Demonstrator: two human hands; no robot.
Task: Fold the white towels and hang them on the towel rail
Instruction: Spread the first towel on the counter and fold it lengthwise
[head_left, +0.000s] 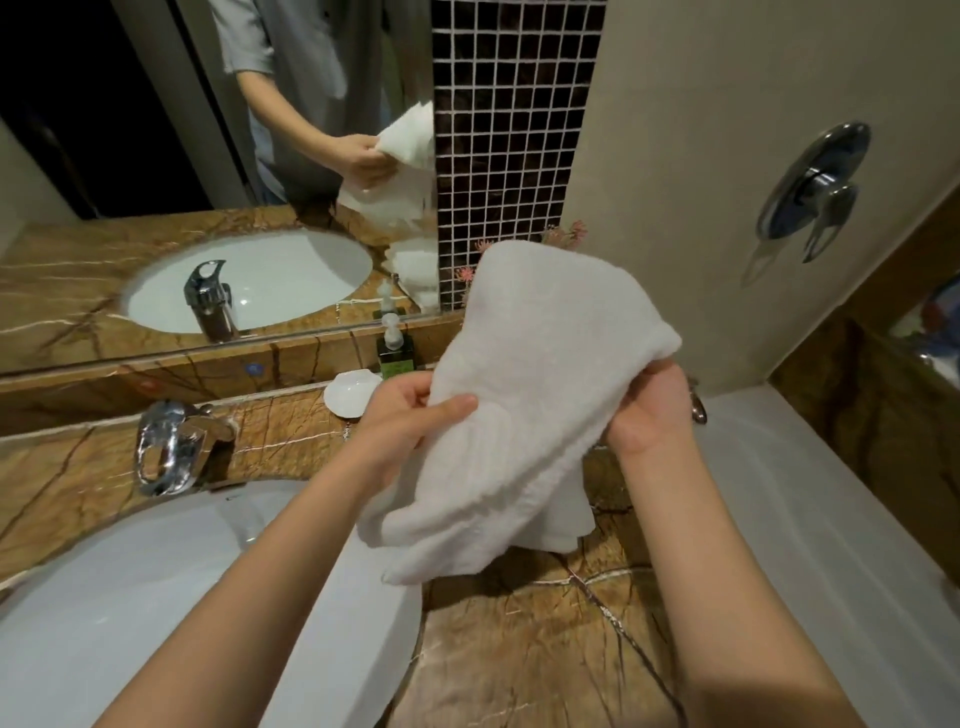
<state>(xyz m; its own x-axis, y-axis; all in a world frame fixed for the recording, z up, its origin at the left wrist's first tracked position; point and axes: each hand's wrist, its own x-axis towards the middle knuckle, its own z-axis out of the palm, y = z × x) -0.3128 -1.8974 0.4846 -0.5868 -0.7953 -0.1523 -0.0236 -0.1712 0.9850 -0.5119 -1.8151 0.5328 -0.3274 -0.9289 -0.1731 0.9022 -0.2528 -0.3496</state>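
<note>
While held in the air above the marble worktop (530, 639), between basin (182, 613) and bathtub (810, 499), the white towel (524, 410) hangs bunched and only loosely folded. Left hand (415, 415) pinches its near edge, thumb on top; right hand (649, 410) closes on the far side. No towel rail is in view. Risk: the drooping lower layers may slide apart, or dip into the basin, because neither grip holds them.
</note>
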